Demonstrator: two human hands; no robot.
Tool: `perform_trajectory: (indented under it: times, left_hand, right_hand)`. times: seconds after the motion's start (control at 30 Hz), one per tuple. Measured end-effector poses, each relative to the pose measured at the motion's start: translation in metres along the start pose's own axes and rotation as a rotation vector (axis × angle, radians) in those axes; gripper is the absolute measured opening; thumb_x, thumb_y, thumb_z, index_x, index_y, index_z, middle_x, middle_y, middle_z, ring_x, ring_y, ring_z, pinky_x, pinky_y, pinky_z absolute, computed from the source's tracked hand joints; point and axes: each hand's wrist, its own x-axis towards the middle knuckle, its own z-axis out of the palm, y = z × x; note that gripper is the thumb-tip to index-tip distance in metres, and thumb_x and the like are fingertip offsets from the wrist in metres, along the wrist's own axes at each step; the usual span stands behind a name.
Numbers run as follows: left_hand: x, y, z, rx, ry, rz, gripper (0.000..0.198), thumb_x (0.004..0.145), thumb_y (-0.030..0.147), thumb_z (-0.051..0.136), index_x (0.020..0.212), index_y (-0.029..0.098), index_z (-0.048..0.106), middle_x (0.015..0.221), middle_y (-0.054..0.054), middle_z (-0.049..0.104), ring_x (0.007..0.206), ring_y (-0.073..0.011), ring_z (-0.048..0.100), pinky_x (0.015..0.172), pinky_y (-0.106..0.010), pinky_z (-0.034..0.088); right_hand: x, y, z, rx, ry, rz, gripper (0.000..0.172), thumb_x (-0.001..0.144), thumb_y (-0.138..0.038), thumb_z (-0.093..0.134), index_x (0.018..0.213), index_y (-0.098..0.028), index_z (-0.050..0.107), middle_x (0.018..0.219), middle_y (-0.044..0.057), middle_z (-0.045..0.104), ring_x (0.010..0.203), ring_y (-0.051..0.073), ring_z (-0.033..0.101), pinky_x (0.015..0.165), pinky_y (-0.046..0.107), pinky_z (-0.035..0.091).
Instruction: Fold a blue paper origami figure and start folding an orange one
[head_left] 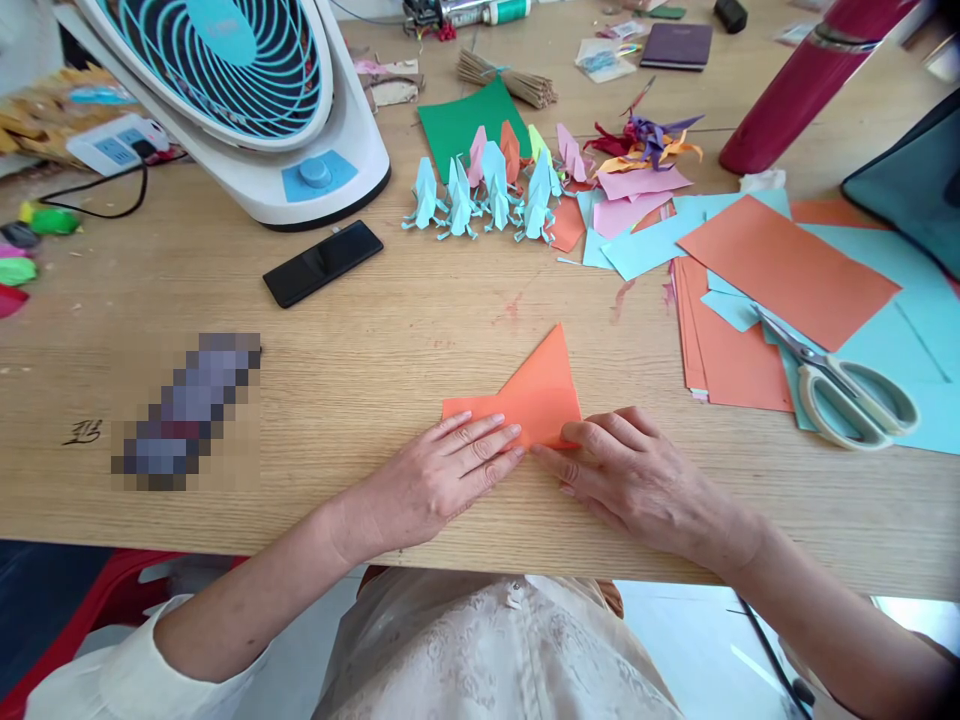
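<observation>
A folded sheet of orange paper (pixel 541 395) lies on the table in front of me, one pointed corner standing out toward the far side. My left hand (pixel 457 462) rests flat across its near left part, fingers stretched out and pointing right. At the near right corner, my right hand (pixel 626 475) has its fingers bent, with thumb and forefinger at the paper's edge. Whether that thumb and forefinger pinch the paper or only press it down is hard to see, but they touch it.
Folded paper figures (pixel 495 185) stand at the back centre. To the right lie orange and blue sheets (pixel 787 265), with scissors (pixel 832 385) on them. A red flask (pixel 795 100), a fan (pixel 300 175), a black phone (pixel 324 263) and a blurred-out object (pixel 187 410) surround the work area.
</observation>
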Motion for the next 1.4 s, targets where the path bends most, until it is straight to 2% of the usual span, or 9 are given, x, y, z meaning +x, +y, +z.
perform_trajectory:
  times: [0.3, 0.57, 0.77, 0.87, 0.93, 1.07, 1.27, 1.33, 1.4]
  left_hand:
    - [0.000, 0.000, 0.001, -0.001, 0.007, -0.008, 0.048, 0.099, 0.009, 0.039, 0.146, 0.013, 0.042, 0.153, -0.010, 0.044, 0.144, -0.0235, 0.038, 0.119, -0.044, 0.034]
    - [-0.001, 0.000, 0.002, -0.034, 0.013, -0.022, 0.046, 0.100, 0.012, 0.041, 0.146, 0.015, 0.043, 0.152, -0.011, 0.046, 0.143, -0.0244, 0.039, 0.115, -0.044, 0.039]
    - [-0.001, 0.000, 0.003, -0.024, 0.043, -0.013, 0.043, 0.100, 0.013, 0.042, 0.143, 0.014, 0.047, 0.150, -0.010, 0.048, 0.142, -0.0248, 0.041, 0.115, -0.044, 0.040]
    - [0.001, 0.001, 0.003, -0.028, 0.083, -0.019, 0.041, 0.100, 0.015, 0.045, 0.141, 0.014, 0.049, 0.147, -0.011, 0.052, 0.140, -0.0241, 0.044, 0.114, -0.043, 0.041]
    - [0.002, 0.000, 0.004, -0.034, 0.099, -0.020, 0.041, 0.099, 0.015, 0.047, 0.140, 0.013, 0.050, 0.146, -0.012, 0.053, 0.139, -0.0238, 0.045, 0.114, -0.043, 0.041]
    - [-0.001, 0.001, 0.002, -0.039, 0.100, -0.022, 0.039, 0.100, 0.020, 0.048, 0.138, 0.012, 0.051, 0.143, -0.012, 0.055, 0.137, -0.0240, 0.047, 0.113, -0.043, 0.041]
    - [-0.029, 0.027, -0.007, -0.053, 0.045, -0.034, 0.043, 0.100, 0.038, 0.047, 0.136, 0.014, 0.054, 0.143, -0.012, 0.056, 0.135, -0.0258, 0.048, 0.113, -0.044, 0.039]
    - [-0.039, 0.043, -0.006, -0.028, 0.054, -0.028, 0.045, 0.098, 0.043, 0.050, 0.133, 0.015, 0.057, 0.141, -0.012, 0.057, 0.133, -0.0266, 0.049, 0.112, -0.045, 0.039]
    - [-0.047, 0.058, -0.002, 0.022, 0.118, -0.026, 0.035, 0.097, 0.034, 0.055, 0.127, 0.016, 0.061, 0.135, -0.010, 0.062, 0.129, -0.0248, 0.053, 0.110, -0.043, 0.040]
  right_hand:
    - [-0.010, 0.001, -0.005, -0.005, 0.022, 0.029, 0.039, 0.097, -0.019, 0.055, 0.136, -0.019, 0.055, 0.112, 0.009, 0.065, 0.093, 0.023, 0.055, 0.080, 0.040, 0.039]
    - [-0.028, 0.003, -0.013, 0.039, 0.040, 0.115, 0.034, 0.097, -0.019, 0.055, 0.130, -0.021, 0.059, 0.112, 0.009, 0.067, 0.095, 0.024, 0.060, 0.079, 0.039, 0.041]
    - [-0.047, 0.015, -0.017, -0.057, 0.059, 0.134, 0.034, 0.096, -0.022, 0.056, 0.130, -0.021, 0.058, 0.113, 0.010, 0.068, 0.091, 0.025, 0.062, 0.077, 0.041, 0.043]
    - [-0.042, 0.015, -0.016, -0.039, 0.106, 0.148, 0.035, 0.096, -0.017, 0.056, 0.130, -0.018, 0.056, 0.112, 0.012, 0.069, 0.091, 0.025, 0.063, 0.078, 0.042, 0.045]
    - [-0.032, 0.012, -0.014, 0.043, 0.097, 0.136, 0.039, 0.097, -0.016, 0.054, 0.136, -0.017, 0.052, 0.122, 0.014, 0.067, 0.103, 0.027, 0.063, 0.084, 0.043, 0.046]
    - [-0.014, 0.000, -0.009, 0.175, 0.004, 0.083, 0.051, 0.100, -0.033, 0.051, 0.146, -0.013, 0.043, 0.149, 0.015, 0.049, 0.135, 0.032, 0.045, 0.104, 0.051, 0.041]
    - [-0.025, -0.048, -0.003, 0.196, -0.001, 0.063, 0.066, 0.094, -0.057, 0.053, 0.139, -0.009, 0.052, 0.149, 0.016, 0.049, 0.135, 0.036, 0.042, 0.109, 0.055, 0.037]
    - [-0.031, -0.068, 0.003, 0.157, 0.065, 0.061, 0.056, 0.095, -0.048, 0.056, 0.135, -0.009, 0.057, 0.141, 0.015, 0.057, 0.129, 0.034, 0.049, 0.106, 0.055, 0.038]
    - [-0.036, -0.085, 0.010, 0.089, 0.155, 0.050, 0.037, 0.096, -0.024, 0.056, 0.130, -0.011, 0.061, 0.128, 0.013, 0.066, 0.118, 0.030, 0.057, 0.103, 0.052, 0.040]
